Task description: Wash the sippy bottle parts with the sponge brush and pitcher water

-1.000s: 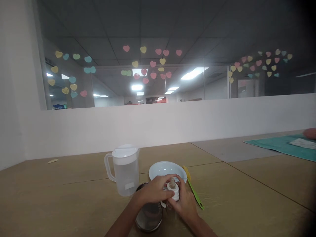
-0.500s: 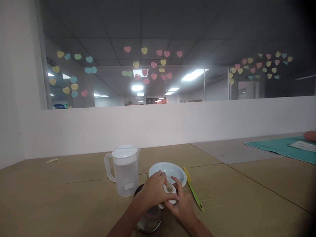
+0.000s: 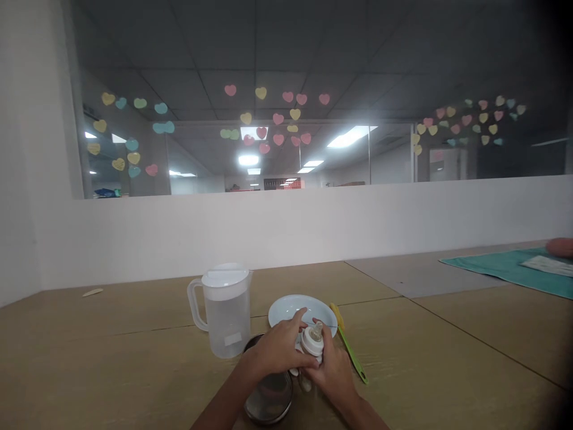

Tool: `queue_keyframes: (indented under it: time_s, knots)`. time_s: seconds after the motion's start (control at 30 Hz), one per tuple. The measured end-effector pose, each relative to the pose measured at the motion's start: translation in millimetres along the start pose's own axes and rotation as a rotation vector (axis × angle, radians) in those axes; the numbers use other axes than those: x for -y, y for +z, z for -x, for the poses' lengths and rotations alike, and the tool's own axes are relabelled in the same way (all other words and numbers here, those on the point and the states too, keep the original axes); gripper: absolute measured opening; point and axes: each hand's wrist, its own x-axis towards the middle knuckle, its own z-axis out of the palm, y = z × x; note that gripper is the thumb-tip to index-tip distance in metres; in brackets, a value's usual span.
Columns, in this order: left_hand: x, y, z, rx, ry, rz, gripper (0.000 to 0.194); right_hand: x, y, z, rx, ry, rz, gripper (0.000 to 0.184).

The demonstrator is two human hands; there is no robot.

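Note:
A baby bottle [image 3: 312,343] with a clear teat and a white collar is held upright between my two hands, just in front of the white bowl [image 3: 282,306]. My right hand [image 3: 335,367] wraps round its right side. Around the left side curves my left hand [image 3: 275,347], its thumb across the front near the collar and its forefinger lifted. The bottle's lower body is mostly hidden by my hands. Below my left wrist stands a round metal pot [image 3: 268,400], partly covered by that arm. A pale spoon-like end [image 3: 306,382] shows beneath the hands.
A lidded clear plastic jug [image 3: 227,322] stands left of the bowl. To the bowl's right lies a brush [image 3: 353,355] with a green handle and yellow head. A teal cloth [image 3: 496,269] is at far right; a small flat pale piece [image 3: 92,292] lies at far left.
The bottle has tilted more upright, so its teat points up and its collar shows more. My left forefinger has lifted away from the teat; my right hand keeps its hold.

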Motion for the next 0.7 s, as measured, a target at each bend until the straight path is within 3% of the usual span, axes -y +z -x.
queue_keyframes:
  time_s: [0.13, 0.2, 0.43, 0.7]
  knots:
    - [0, 4.3, -4, -0.075, 0.095, 0.043, 0.053, -4, 2, 0, -0.014, 0.007, 0.04, 0.058]
    - [0, 2.4, -5, -0.14, 0.098, 0.142, 0.047, -4, 3, 0, -0.029, 0.01, 0.052, 0.057]
    - [-4, -3.9, -11, -0.227, 0.09, 0.678, 0.051, 1, -3, 1, -0.105, -0.102, 0.172, 0.043]
    - [-5, -6.4, -13, -0.408, 0.089, 0.841, 0.064, 2, -5, -3, -0.106, -0.206, 0.246, 0.035]
